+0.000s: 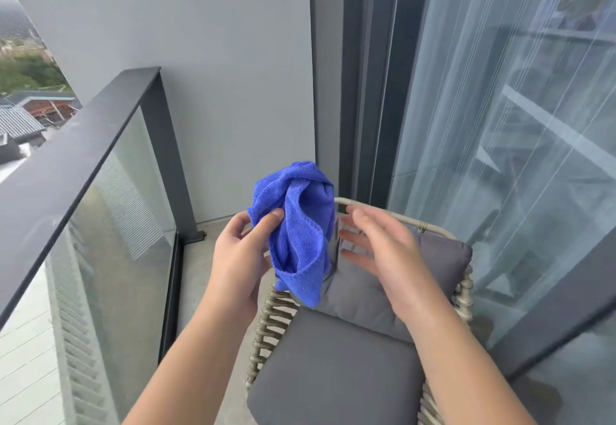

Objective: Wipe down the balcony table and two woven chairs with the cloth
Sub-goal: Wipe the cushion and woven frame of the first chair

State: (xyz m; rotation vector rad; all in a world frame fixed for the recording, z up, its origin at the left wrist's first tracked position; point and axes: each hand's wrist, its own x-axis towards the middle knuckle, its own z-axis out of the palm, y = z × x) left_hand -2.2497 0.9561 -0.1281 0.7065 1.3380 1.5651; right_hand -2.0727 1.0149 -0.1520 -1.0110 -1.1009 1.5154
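Blue terry cloth (296,224) hangs bunched in mid-air above the chair (336,351), its upper folds rising into a rumpled peak and its lower corner drooping toward the near left edge of the back cushion (400,278). The left hand (240,258) grips it, thumb pressed against the cloth's left side and the other fingers hidden behind the folds. The right hand (383,254) is just right of the cloth with its fingers straight and spread, palm turned toward the fabric; whether the fingertips touch it cannot be told. Both forearms are bare and reach in from the near edge. Below the hands, the chair has a pale woven rope frame, its curved top rail showing just behind the right hand and rope loops running down the left side. A grey seat cushion (333,374) fills the seat, and the grey back cushion leans against the frame behind it. Left of the chair stands a glass railing (110,198) with a dark metal top rail, meeting a dark post at the far corner. A plain grey wall (216,91) closes the far side. On the right is a glass door (500,158) in a dark frame, with a sheer curtain behind the glass. Rooftops and trees show beyond the railing at far left.
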